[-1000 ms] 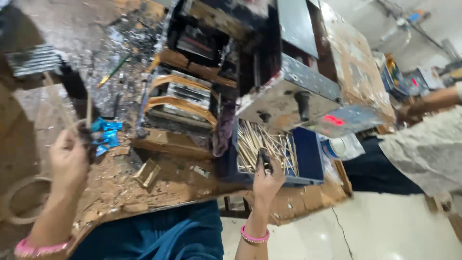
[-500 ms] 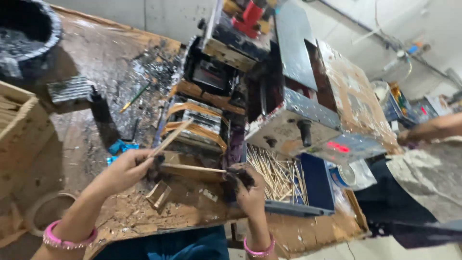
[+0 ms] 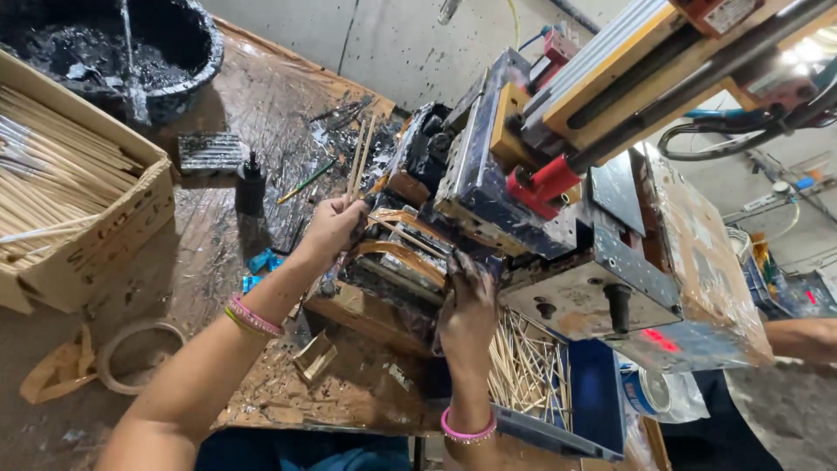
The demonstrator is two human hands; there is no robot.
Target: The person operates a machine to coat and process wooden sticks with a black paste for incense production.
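Note:
My left hand is closed around a few thin wooden sticks that point upward, held beside the ink-stained printing machine. My right hand, smeared with dark ink, is pressed against the machine's lower front at its wooden holder; I cannot tell if it grips anything. Below the right hand lies a blue tray filled with several loose wooden sticks.
A cardboard box full of sticks stands at the left. A black tub of dark ink sits at the back left, with a small black bottle nearby. A tape roll lies near the table edge. Another person's arm shows at right.
My left hand rose from the table's left side to the machine with sticks. My right hand moved up from the blue tray to the machine front. The view tilted toward the back.

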